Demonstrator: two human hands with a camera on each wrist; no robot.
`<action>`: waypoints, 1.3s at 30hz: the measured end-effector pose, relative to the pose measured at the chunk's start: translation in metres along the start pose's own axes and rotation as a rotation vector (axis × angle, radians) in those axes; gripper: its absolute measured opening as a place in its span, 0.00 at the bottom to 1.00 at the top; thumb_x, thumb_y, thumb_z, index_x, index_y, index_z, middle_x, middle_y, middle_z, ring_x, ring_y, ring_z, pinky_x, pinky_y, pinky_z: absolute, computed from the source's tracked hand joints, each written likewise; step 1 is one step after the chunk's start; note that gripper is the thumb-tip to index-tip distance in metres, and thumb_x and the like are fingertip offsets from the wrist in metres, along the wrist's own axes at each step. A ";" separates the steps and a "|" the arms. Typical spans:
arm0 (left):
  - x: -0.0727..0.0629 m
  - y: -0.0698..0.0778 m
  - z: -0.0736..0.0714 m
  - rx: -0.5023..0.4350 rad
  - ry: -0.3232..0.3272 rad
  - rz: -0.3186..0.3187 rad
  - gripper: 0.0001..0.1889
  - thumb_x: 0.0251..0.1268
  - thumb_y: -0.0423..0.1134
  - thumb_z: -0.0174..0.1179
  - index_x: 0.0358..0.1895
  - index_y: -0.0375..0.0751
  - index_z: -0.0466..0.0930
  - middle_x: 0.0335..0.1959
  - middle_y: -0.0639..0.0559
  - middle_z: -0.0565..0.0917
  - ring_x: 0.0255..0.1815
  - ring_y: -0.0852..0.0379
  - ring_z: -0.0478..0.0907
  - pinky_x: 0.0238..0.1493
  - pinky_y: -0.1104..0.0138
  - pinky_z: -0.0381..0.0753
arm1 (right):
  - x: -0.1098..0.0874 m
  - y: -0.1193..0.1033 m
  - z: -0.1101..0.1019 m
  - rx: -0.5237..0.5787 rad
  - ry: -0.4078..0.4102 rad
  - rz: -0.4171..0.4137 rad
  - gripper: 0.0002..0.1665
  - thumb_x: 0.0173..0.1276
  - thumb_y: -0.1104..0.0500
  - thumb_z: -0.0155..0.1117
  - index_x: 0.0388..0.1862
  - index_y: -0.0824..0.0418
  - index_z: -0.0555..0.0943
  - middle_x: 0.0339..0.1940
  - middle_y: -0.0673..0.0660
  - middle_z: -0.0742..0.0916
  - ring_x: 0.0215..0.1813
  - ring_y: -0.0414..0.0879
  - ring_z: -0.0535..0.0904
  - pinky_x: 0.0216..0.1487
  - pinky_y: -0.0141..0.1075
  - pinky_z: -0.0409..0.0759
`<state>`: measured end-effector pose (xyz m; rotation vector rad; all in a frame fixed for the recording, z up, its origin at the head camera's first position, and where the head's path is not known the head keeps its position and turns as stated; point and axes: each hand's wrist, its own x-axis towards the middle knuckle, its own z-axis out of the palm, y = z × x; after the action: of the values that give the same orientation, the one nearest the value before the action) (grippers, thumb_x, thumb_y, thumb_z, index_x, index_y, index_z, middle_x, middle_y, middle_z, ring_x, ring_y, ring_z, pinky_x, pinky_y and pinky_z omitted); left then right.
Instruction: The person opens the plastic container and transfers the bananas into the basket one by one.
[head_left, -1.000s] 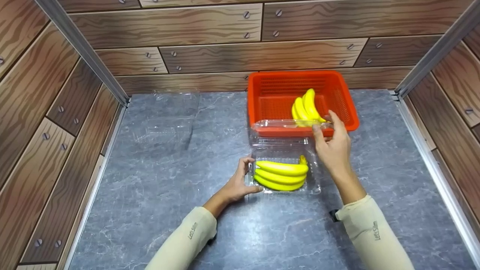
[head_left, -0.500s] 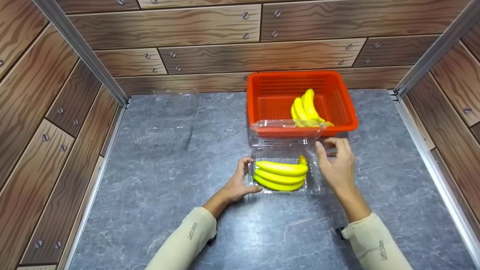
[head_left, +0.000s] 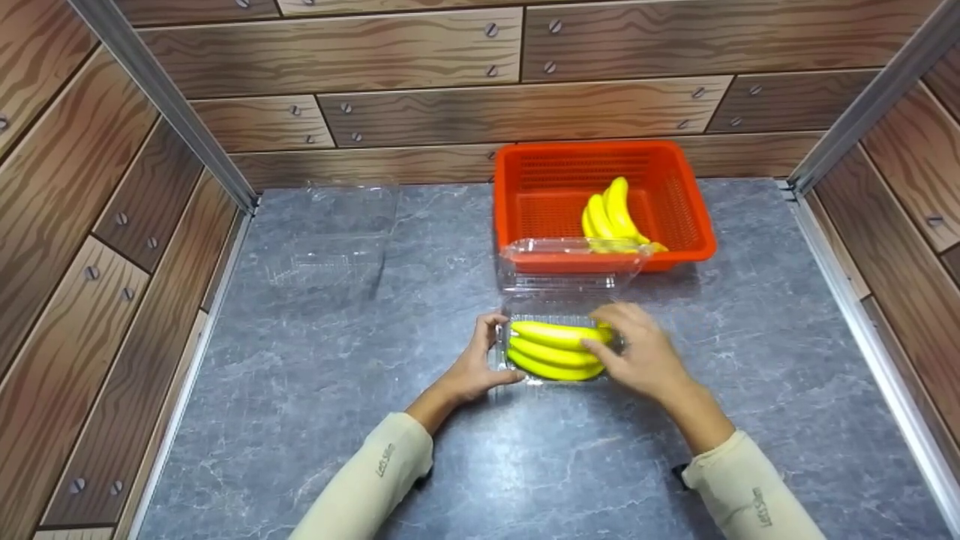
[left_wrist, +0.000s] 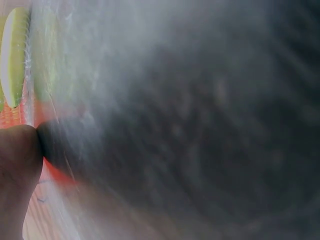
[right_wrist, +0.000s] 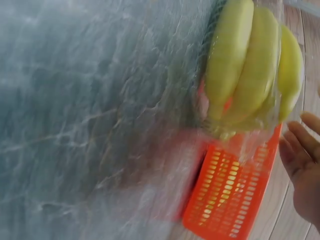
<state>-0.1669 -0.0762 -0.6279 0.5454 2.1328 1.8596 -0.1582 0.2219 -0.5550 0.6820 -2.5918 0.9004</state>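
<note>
A bunch of yellow bananas (head_left: pixel 555 351) lies in the base of a clear plastic clamshell container (head_left: pixel 559 306), whose lid (head_left: pixel 559 281) is raised at the back. My left hand (head_left: pixel 476 367) holds the container's left end, thumb at the front corner and fingers at the back. Over the right end of the bananas is my right hand (head_left: pixel 641 352), slightly blurred, with thumb and fingers spread. In the right wrist view, the right hand (right_wrist: pixel 305 165) has extended fingers beside the bananas (right_wrist: pixel 245 65); firm contact cannot be told. Part of the left hand (left_wrist: pixel 17 170) shows in the left wrist view.
Behind the container stands a red plastic basket (head_left: pixel 517 202) with another bunch of bananas (head_left: pixel 615 214) in it. The raised lid overlaps its front rim in view. Another clear clamshell (head_left: pixel 337 247) stands open at the back left. Wood-patterned walls (head_left: pixel 420 116) enclose the grey tabletop (head_left: pixel 315 360).
My right hand has left the raised lid, drawn back toward me, then moved left over the bananas' right end. The left hand keeps its place on the container.
</note>
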 end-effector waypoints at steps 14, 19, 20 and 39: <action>0.000 0.002 0.000 -0.035 -0.006 -0.006 0.44 0.55 0.34 0.77 0.71 0.39 0.57 0.83 0.34 0.63 0.87 0.40 0.61 0.89 0.45 0.55 | 0.005 -0.005 0.008 -0.064 -0.484 0.139 0.43 0.63 0.48 0.81 0.74 0.58 0.77 0.69 0.65 0.86 0.69 0.67 0.82 0.73 0.67 0.75; 0.001 0.002 0.000 0.000 -0.011 0.013 0.44 0.55 0.36 0.77 0.71 0.40 0.57 0.77 0.38 0.69 0.87 0.43 0.61 0.89 0.47 0.57 | 0.012 -0.001 0.010 0.015 -0.498 0.151 0.28 0.59 0.50 0.85 0.55 0.52 0.82 0.42 0.51 0.87 0.45 0.49 0.80 0.50 0.47 0.79; 0.001 0.001 0.000 0.007 -0.012 0.016 0.44 0.55 0.37 0.77 0.71 0.40 0.57 0.76 0.39 0.70 0.87 0.44 0.61 0.89 0.48 0.57 | 0.014 -0.001 0.010 0.033 -0.501 0.154 0.26 0.58 0.51 0.85 0.52 0.52 0.82 0.38 0.50 0.85 0.41 0.46 0.78 0.47 0.44 0.77; 0.001 -0.001 0.000 -0.020 0.012 0.008 0.45 0.55 0.35 0.77 0.72 0.39 0.58 0.80 0.39 0.66 0.87 0.42 0.60 0.89 0.45 0.56 | 0.017 0.001 0.014 0.091 -0.517 0.192 0.24 0.57 0.51 0.86 0.45 0.52 0.80 0.34 0.48 0.80 0.38 0.44 0.73 0.44 0.40 0.73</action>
<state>-0.1679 -0.0758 -0.6286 0.5411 2.1200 1.8907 -0.1743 0.2077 -0.5587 0.7851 -3.1322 1.0128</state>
